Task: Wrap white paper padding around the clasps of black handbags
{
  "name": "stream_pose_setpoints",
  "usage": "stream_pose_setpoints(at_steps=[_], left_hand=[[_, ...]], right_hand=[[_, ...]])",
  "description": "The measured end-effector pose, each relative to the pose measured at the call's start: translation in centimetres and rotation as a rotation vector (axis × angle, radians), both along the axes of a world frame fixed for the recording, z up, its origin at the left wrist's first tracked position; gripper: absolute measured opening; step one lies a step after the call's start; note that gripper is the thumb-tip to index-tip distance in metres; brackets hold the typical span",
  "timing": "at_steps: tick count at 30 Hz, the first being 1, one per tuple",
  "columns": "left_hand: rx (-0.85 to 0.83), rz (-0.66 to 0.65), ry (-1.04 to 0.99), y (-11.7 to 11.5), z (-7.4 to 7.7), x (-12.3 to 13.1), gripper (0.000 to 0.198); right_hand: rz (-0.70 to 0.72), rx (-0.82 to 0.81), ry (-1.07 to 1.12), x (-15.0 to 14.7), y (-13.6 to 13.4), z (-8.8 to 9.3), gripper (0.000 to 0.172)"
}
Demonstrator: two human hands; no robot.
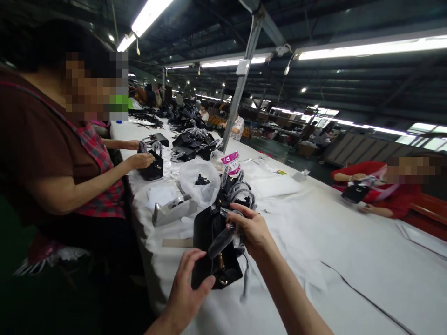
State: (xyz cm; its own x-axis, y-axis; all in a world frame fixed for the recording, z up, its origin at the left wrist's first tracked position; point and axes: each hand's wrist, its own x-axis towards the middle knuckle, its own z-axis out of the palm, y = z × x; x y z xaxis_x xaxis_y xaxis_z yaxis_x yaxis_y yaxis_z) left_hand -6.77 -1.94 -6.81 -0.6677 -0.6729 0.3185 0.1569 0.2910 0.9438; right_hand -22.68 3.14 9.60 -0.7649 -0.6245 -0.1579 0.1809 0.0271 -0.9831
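A black handbag point(202, 230) with gold-coloured metal fittings rests on the white-covered table in front of me. Its handle point(222, 242) is wrapped in clear plastic film. My right hand point(254, 230) pinches the wrapped handle near its upper end, thumb and fingers closed. Close to the near left end of the bag is my left hand point(188, 284), its thumb and fingers spread apart and nothing held. Whether those fingertips touch the bag I cannot tell. Just beyond, more black bags with wrapped handles point(240, 193) stand together.
A clear plastic bag point(199, 179) with black pieces and a grey metal holder point(172, 209) lie left of the handbags. Farther back is a heap of black bags point(195, 142). Co-workers handle bags at left point(59, 149) and right point(401, 190). A metal post point(240, 88) rises mid-table.
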Motion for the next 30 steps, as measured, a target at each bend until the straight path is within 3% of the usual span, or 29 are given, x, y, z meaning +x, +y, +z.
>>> stream_pose_setpoints(at_steps=[4,8,12,15,18,23,30], left_hand=[[-0.037,-0.133,-0.017,1.4,1.3,0.4,0.042],[0.048,-0.355,-0.028,2.4,1.0,0.6,0.037],[0.069,-0.493,-0.023,3.0,1.0,-0.1,0.033],[0.111,-0.557,-0.057,3.3,1.1,-1.2,0.033],[0.142,-0.579,-0.101,3.6,1.1,-2.3,0.032],[0.190,-0.687,-0.133,3.9,1.6,-3.4,0.034],[0.270,-0.767,-0.172,4.0,2.5,-3.1,0.041]], right_hand=[[-0.159,-0.070,-0.181,3.4,4.4,1.2,0.053],[-0.295,-0.133,-0.336,6.1,7.7,2.5,0.048],[-0.420,-0.204,-0.384,7.4,10.5,3.2,0.042],[-0.482,-0.290,-0.441,7.5,12.1,2.8,0.039],[-0.525,-0.354,-0.470,7.3,13.1,1.2,0.039],[-0.521,-0.307,-0.495,7.3,14.2,-0.9,0.043],[-0.375,-0.131,-0.375,6.9,16.1,1.1,0.050]])
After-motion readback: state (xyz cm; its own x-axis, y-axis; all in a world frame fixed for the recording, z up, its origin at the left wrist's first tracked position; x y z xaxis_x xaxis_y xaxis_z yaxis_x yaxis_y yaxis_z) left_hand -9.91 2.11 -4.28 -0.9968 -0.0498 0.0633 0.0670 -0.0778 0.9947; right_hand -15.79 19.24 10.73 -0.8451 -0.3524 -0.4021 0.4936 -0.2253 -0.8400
